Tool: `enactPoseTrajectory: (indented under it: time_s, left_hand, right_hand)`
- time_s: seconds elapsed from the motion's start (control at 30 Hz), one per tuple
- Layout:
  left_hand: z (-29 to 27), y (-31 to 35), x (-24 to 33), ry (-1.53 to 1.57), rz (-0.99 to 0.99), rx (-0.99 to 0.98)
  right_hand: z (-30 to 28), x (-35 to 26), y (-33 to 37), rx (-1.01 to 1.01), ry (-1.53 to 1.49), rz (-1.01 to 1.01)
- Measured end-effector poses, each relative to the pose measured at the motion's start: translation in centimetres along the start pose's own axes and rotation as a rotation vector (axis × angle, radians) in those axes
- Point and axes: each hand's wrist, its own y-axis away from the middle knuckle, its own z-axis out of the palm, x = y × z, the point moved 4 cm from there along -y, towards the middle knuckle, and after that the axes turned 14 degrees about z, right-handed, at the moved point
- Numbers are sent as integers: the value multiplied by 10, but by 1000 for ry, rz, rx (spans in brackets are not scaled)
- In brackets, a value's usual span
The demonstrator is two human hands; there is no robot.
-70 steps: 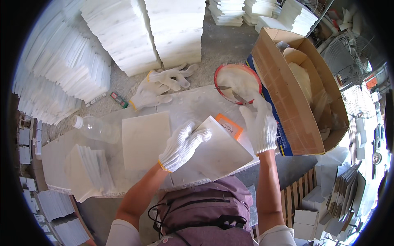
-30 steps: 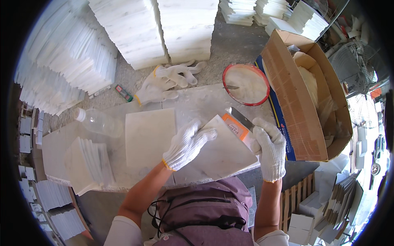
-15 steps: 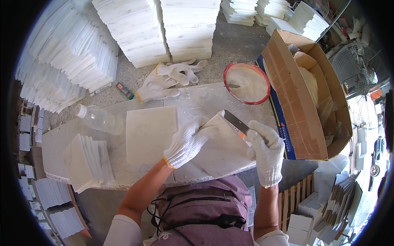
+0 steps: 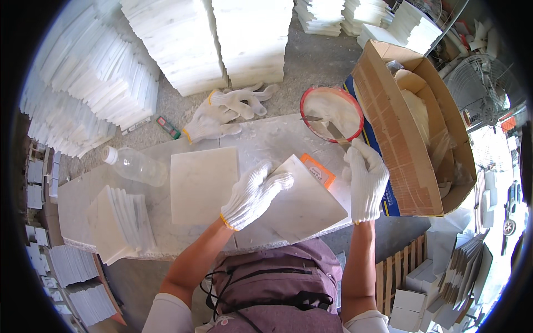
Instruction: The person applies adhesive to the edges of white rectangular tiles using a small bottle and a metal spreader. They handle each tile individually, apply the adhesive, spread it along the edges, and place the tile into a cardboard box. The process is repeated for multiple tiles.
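White marble tile [image 4: 302,208] tilted on the worktable; flat-bladed scraper [image 4: 335,131] over red-rimmed bowl [image 4: 331,114].

So my right hand [image 4: 366,186] was over the tile [image 4: 302,202] with the scraper [image 4: 335,131] half a second ago, now it's swung back up and the blade's dipped in the red-rimmed bowl [image 4: 331,114]. My left hand [image 4: 254,193] slid a bit toward the tile's top edge.

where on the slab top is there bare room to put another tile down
The clearest bare patch on the slab top lies between the spare gloves and the red-rimmed bowl, above the flat tile. A narrower strip runs between the plastic bottle and that tile. The near right is crowded: the left hand presses the tilted tile.
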Motion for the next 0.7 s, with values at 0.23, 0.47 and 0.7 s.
enactPoseTrajectory:
  time_s: [0.23, 0.47, 0.7]
  left_hand:
    - [-3, -2, 11, -54, -7, -22]
    - [-2, -2, 4, -4, 5, -22]
    - [-2, -2, 6, -35, 10, -29]
  right_hand:
    - [12, 24, -36, -17, 216, -50]
    - [17, 26, -38, -54, 186, -27]
    - [16, 34, -42, -67, 121, 19]
